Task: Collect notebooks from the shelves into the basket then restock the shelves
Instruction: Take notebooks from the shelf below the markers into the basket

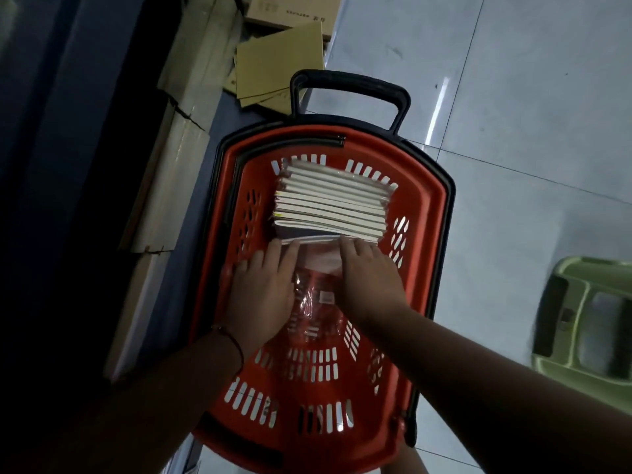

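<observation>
Here both hands [263,289] seemingly press notebooks [333,203] in basket [441,200].

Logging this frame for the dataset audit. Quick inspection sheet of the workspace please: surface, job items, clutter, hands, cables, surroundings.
Surface: pale tiled floor, glossy; basket stands on it.
Job's things: red basket with black pull handle; stack of notebooks in clear wrap at its far end; plastic-wrapped pack under the hands.
Clutter: flattened cardboard and a cardboard box beyond the basket.
Grippers: left hand and right hand both lie flat on the wrapped pack, fingers reaching the stack.
Cables: nothing seen.
Surroundings: dark shelf unit to the left; green plastic stool to the right.
</observation>
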Demonstrator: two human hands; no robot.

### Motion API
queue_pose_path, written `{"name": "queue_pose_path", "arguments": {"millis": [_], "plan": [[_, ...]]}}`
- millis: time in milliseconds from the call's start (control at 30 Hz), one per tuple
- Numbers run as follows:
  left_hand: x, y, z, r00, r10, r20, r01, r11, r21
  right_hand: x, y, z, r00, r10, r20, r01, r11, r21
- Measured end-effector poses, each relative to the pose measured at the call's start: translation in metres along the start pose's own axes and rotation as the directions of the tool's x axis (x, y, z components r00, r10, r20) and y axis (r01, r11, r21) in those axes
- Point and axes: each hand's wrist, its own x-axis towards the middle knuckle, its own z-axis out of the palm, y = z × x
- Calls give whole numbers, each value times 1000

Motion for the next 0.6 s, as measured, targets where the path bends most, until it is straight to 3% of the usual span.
{"name": "queue_pose_path", "arguments": {"millis": [200, 267, 333, 400, 500, 600], "plan": [[3, -1, 16, 992, -63, -108, 65, 998, 20, 5, 7, 9, 992, -97, 84, 119, 938, -324], [3, -3, 21, 992, -109, -58, 104, 991, -87, 3, 12, 14, 989, -109, 97, 137, 926, -351], [2, -4, 18, 987, -160, 14, 155, 927, -342, 0, 19, 13, 991, -108, 78, 127, 945, -302], [2, -3, 5, 963, -235, 134, 266, 732, -627, -2, 25, 8, 995, -95, 26, 98, 978, -183], [3, 2, -33, 895, -374, 243, 393, 400, -828, -7, 26, -18, 1000, -13, -12, 15, 990, 137], [0, 4, -86, 830, -403, 386, 446, 63, -893, -18, 22, -75, 989, 107, 107, -149, 808, 570]]}}
